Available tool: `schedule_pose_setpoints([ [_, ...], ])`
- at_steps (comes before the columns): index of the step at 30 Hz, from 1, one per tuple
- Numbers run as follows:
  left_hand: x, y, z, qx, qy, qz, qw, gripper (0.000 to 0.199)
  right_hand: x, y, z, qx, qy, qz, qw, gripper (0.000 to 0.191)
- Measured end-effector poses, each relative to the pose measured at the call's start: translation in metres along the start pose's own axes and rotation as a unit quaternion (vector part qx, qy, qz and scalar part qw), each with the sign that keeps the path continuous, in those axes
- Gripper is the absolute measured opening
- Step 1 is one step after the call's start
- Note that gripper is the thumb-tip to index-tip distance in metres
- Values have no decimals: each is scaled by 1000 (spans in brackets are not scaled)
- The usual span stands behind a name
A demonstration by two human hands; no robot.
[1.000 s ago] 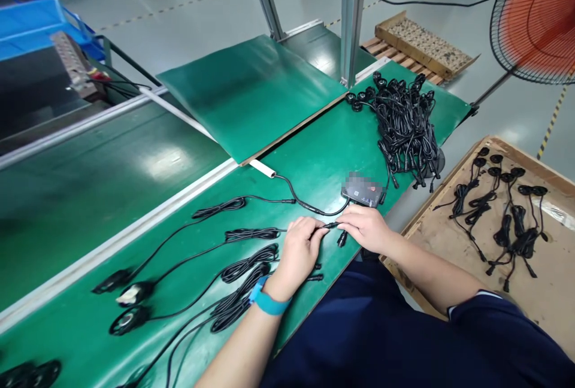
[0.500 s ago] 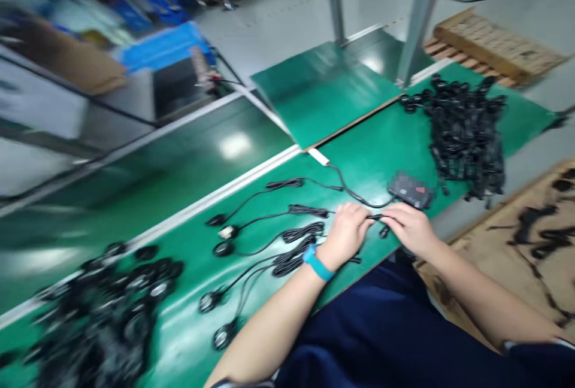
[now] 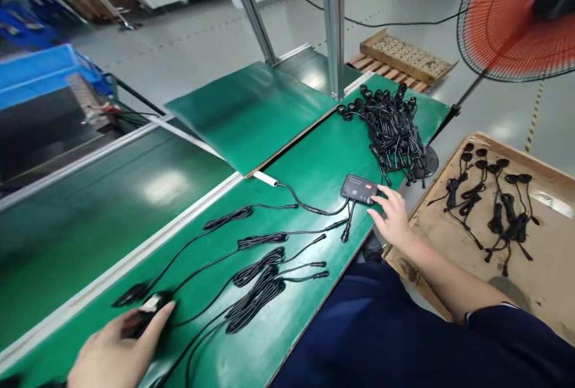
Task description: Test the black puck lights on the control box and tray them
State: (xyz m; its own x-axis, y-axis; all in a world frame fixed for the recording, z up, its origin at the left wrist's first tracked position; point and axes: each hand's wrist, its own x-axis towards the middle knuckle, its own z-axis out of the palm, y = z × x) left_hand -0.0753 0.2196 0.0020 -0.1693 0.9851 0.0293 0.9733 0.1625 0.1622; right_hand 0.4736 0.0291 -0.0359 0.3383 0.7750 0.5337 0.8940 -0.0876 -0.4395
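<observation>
My left hand [image 3: 119,343] is closed around a round black lamp [image 3: 155,310] with a pale patch on top, at the lower left of the bench. A thin black cable runs from the lamp to a tied coil [image 3: 263,240] and on to a connector [image 3: 336,224] near the control box. My right hand [image 3: 392,215] has its fingers apart, with fingertips at the right corner of the flat black control box [image 3: 358,189]. A second short lead [image 3: 345,232] hangs from that box. Other coiled cables [image 3: 256,307] lie alongside, their free plugs pointing right.
A heap of black cabled lamps [image 3: 395,127] lies at the bench's far end. A white connector piece [image 3: 265,179] sits by the raised green board [image 3: 251,112]. To my right are a cardboard tray [image 3: 548,244] holding several cables and a red fan [image 3: 503,23]. Metal posts [image 3: 332,29] rise behind.
My hands were together at a cable joint near the box. The left has moved far left onto the lamp; the right has let go and moved to the box. The view has swung right.
</observation>
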Motion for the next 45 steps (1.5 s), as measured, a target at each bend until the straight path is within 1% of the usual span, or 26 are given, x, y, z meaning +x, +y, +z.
schedule_pose_setpoints([
  [1, 0, -1, 4, -21, -9, -11, 1000, 54, -1, 0, 0, -5, -1, -2, 1000, 28],
  [3, -4, 4, 6, -63, -26, -54, 996, 57, -3, -1, -2, -10, -5, -14, 1000, 26],
  [4, -7, 9, 5, -79, -23, -70, 994, 58, -3, -2, -3, -13, -6, -23, 1000, 26],
  [6, -13, 18, 2, -105, -12, -78, 991, 58, -3, -2, -6, -19, -8, -41, 999, 25],
  [8, -18, 24, 0, -139, -2, -53, 989, 59, -2, 1, -8, -33, -6, -54, 998, 24],
  [10, -20, 24, 2, -172, 11, -22, 985, 60, -1, 8, -5, -48, -5, -59, 997, 24],
  [15, -22, 15, 11, -214, 33, -12, 976, 57, 1, 28, 8, -52, 7, -79, 996, 28],
  [19, -24, 13, 14, -238, 36, -8, 971, 52, 0, 33, 12, -50, 10, -81, 995, 32],
  [24, -24, 13, 13, -240, 33, -12, 970, 47, 0, 31, 12, -46, 21, -83, 995, 31],
  [30, -25, 16, 7, -229, 26, -16, 973, 45, 2, 28, 10, -39, 33, -98, 994, 28],
  [36, -28, 15, 4, -209, 15, -14, 978, 45, 2, 23, 8, -48, 16, -76, 996, 27],
  [38, -29, 15, 5, -212, 27, -12, 977, 47, 1, 21, 8, -48, 14, -68, 996, 28],
  [40, -29, 15, 6, -222, 54, -1, 974, 46, 0, 22, 9, -44, 12, -58, 997, 29],
  [43, -28, 16, 6, -213, 97, 48, 971, 34, -4, 26, 13, -38, 14, -41, 998, 30],
  [45, -26, 17, 6, -192, 110, 85, 972, 25, -6, 29, 16, -36, 19, -34, 999, 31],
])
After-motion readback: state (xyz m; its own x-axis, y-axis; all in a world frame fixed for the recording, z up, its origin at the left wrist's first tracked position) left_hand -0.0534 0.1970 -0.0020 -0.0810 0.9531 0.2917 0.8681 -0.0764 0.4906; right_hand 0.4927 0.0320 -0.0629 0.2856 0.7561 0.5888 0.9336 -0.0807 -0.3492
